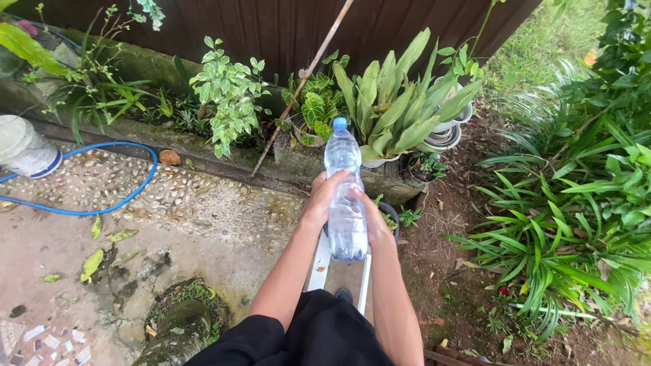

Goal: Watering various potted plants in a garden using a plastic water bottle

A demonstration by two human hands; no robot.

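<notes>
both hands are out in front, wrapped around a clear plastic water bottle (pixel 346 203) with a blue cap, held upright above the edge of the garden bed. the left hand (pixel 320 196) grips it from the left side, fingers curled tight against the plastic near the middle; the right hand (pixel 371 215) clamps it from the right, a little lower, thumb lying across the front. the bottle looks mostly full, though glare on the plastic makes the water level hard to read. just beneath it a white-framed stand or stool (pixel 339 274) shows between the forearms, and a dark pot rim (pixel 392 211) peeks out behind the right hand. past the bottle stands a big pale-green broad-leaved plant (pixel 400 108) in a white pot, with stacked white pots (pixel 447 132) to its right. a patterned-leaf plant (pixel 315 108) sits just left of the bottle's cap, and a variegated shrub (pixel 230 88) grows further left. a long bamboo stick (pixel 302 85) leans slantwise against the dark wooden fence (pixel 285 27). on the pebbled pavement to the left a blue hose (pixel 102 203) loops round, near a white bucket (pixel 24 149) lying on its side. grassy clumps (pixel 569 203) crowd the right side over bare soil.
</notes>
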